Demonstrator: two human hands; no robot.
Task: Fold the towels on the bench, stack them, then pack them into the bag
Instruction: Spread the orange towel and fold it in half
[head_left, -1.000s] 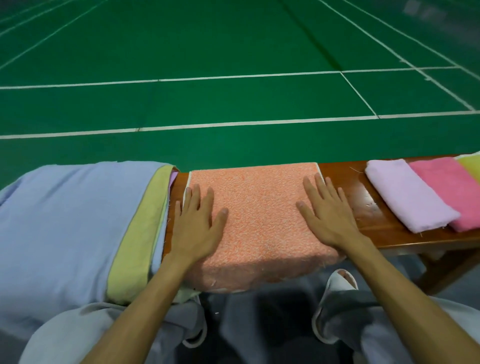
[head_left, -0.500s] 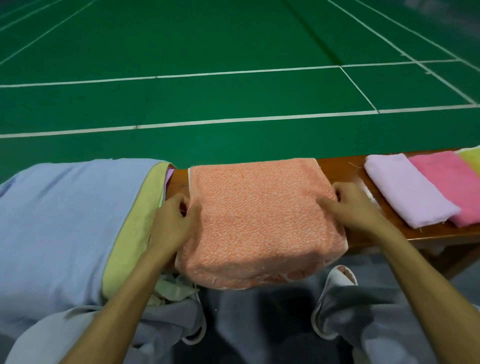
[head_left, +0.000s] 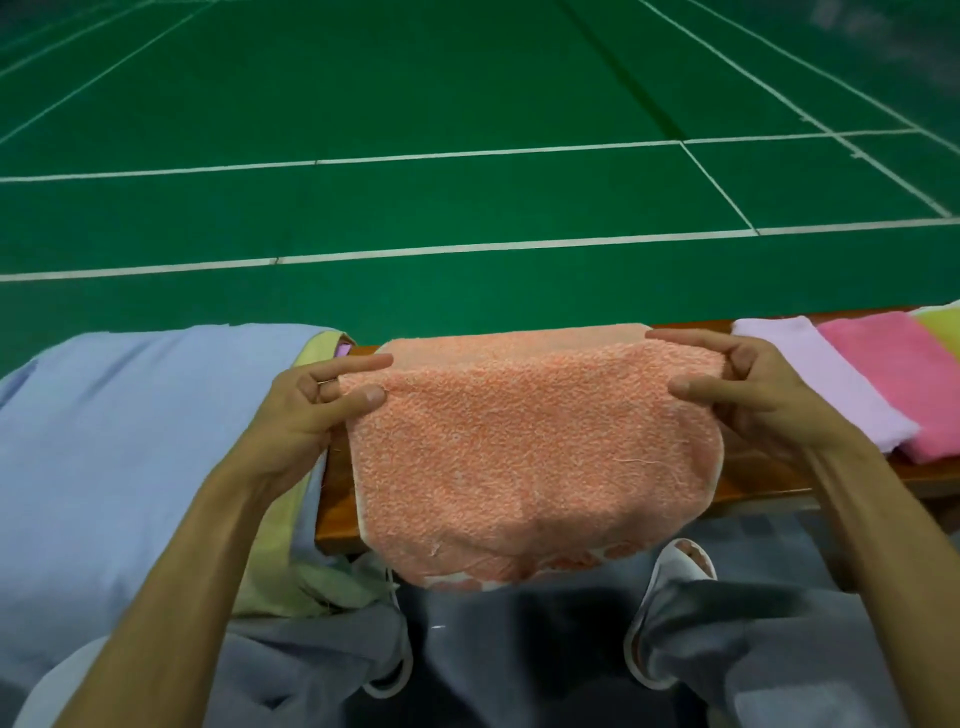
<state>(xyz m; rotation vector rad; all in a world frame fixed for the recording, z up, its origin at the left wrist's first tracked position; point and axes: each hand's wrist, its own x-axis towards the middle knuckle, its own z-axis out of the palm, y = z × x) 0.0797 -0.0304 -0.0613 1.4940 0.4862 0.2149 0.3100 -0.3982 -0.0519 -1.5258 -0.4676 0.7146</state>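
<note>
An orange towel (head_left: 530, 447), folded, is lifted off the wooden bench (head_left: 335, 499), its near part hanging over the front edge. My left hand (head_left: 317, 405) pinches its left edge between thumb and fingers. My right hand (head_left: 748, 389) pinches its right edge the same way. Folded lilac (head_left: 831, 379), pink (head_left: 898, 379) and yellow-green (head_left: 943, 325) towels lie side by side on the bench to the right. A large light-blue cloth (head_left: 130, 441) with a pale yellow one (head_left: 291, 519) under its edge covers the bench's left end.
Green court floor (head_left: 467, 197) with white lines stretches beyond the bench. My knees in grey trousers and white slippers (head_left: 675, 571) are below the bench's front edge. No bag is in view.
My hands went from lying flat on the orange towel to gripping its left and right edges, and they have raised it off the bench toward me.
</note>
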